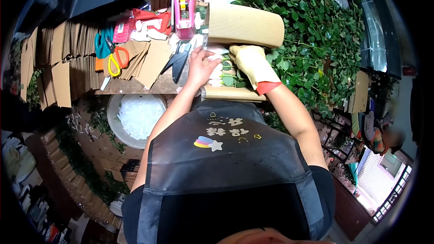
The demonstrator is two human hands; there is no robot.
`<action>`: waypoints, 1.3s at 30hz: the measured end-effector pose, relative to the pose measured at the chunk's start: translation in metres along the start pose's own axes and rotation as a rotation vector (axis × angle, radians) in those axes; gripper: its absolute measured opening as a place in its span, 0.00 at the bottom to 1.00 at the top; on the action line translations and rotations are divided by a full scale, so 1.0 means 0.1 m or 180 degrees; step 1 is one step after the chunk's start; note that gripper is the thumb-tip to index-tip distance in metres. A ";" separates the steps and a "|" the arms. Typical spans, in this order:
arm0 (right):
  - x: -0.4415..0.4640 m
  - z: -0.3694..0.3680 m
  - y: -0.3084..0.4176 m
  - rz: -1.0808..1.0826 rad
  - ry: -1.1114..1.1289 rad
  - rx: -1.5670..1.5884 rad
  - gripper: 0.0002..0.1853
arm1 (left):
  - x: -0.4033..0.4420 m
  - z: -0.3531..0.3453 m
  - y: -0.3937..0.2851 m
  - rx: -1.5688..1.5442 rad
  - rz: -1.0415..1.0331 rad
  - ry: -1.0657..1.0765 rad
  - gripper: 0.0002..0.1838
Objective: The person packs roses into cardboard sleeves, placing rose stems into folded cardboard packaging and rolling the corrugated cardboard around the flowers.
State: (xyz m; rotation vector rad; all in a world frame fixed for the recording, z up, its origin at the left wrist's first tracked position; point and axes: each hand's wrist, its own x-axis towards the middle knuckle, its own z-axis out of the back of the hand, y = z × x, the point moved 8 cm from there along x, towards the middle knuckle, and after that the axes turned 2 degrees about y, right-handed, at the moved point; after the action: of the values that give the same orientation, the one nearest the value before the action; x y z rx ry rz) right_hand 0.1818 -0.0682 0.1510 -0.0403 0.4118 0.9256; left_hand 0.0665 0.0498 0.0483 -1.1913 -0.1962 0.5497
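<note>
Tan corrugated cardboard (pixel 246 23) beyond; best level pale buds (pixel 216 75) gently, with left hand (pixel 202 66) half-curled, thumb apart; unable to tell grip of gloved right hand (pixel 252 63).

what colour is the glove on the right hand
The glove is pale yellow, best seen in the head view.

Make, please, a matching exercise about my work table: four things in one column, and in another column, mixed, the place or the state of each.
Things:
1. Pink plastic tape dispenser
2. Round whitish tub
3. Left hand
4. Right hand

Places and states:
A. Covered by a pale yellow glove
B. Below the table edge, with many small white pieces inside
C. Bare, without a glove
D. Standing on the wooden tabletop

Right pairs: 1-D, 2-B, 3-C, 4-A
</note>
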 end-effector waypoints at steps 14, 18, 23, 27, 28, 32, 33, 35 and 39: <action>-0.04 0.00 0.06 0.0046 -0.0196 0.0121 0.09 | 0.13 0.20 -0.09 0.0073 -0.0037 -0.0667 0.13; 0.04 -0.03 0.05 0.0075 -0.0233 -0.0049 0.09 | 0.09 0.35 -0.03 -0.0488 -0.0024 -0.1284 0.16; 0.03 -0.17 -0.02 0.0124 -0.0254 -0.0122 0.10 | 0.05 0.65 0.04 -0.0499 0.0469 -0.1047 0.16; 0.02 -0.09 0.03 0.0149 -0.0166 -0.0080 0.10 | -0.11 0.35 -0.58 0.0754 -0.0702 -0.0344 0.22; 0.00 -0.08 0.03 0.0132 -0.0152 -0.0079 0.10 | -0.12 0.29 -0.69 0.0962 -0.0870 -0.0183 0.24; -0.01 -0.13 0.02 0.0117 -0.0134 -0.0129 0.11 | 0.01 0.16 -0.48 0.1235 -0.0785 -0.0032 0.24; -0.09 -0.04 0.02 0.0092 -0.0211 0.0014 0.12 | 0.02 0.17 -0.48 0.1243 -0.0727 -0.0039 0.23; -0.43 0.47 0.08 0.0112 -0.0659 0.0712 0.15 | -0.01 0.20 -0.50 0.1174 -0.0748 -0.0104 0.22; -1.12 1.44 -0.54 -0.1246 -0.2557 0.2484 0.19 | 0.00 0.19 -0.51 0.1135 -0.0686 -0.0114 0.22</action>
State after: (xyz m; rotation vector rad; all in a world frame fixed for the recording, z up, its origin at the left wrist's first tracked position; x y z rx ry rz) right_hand 0.2124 -0.1569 0.3169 0.9076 -0.0166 0.2931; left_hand 0.0739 0.0526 0.1022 -0.8028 -0.2427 0.3966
